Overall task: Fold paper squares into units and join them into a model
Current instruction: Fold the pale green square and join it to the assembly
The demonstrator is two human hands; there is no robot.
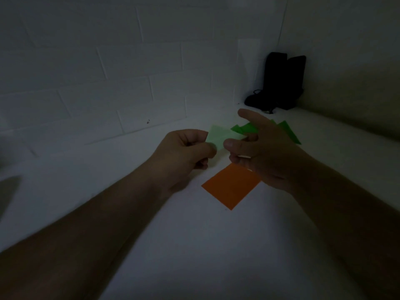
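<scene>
**Pale green paper held up between both hands, mid-fold**

Pale green and partly folded, the paper unit [218, 137] sits raised off the bench, and I have it pinched from both ends. My left hand [184, 152] has its fingers curled in, thumb clamped over the unit's near left corner. My right hand [266, 152] grips the opposite end with the thumb on top; its index finger stands out straight and free, while the other fingers are curled beneath where I cannot see them well. I judge the two-ended hold is there to keep the sheet taut so an edge can be lined up or a crease run without the paper drifting.

Just below the hands, flat on the white bench [194, 245], lies an orange paper square [230, 186], one corner tucked under my right hand in this view. It looks unfolded, so I take it to be kept close as the next sheet to work.

Beyond my right hand, darker green folded units [287, 132] rest on the bench, partly hidden by my fingers; how many I cannot tell. They seem parked out of the folding area until joining.

Further back, in the corner by the white brick wall [86, 83], stands a black object [281, 83], too dim to identify.
</scene>
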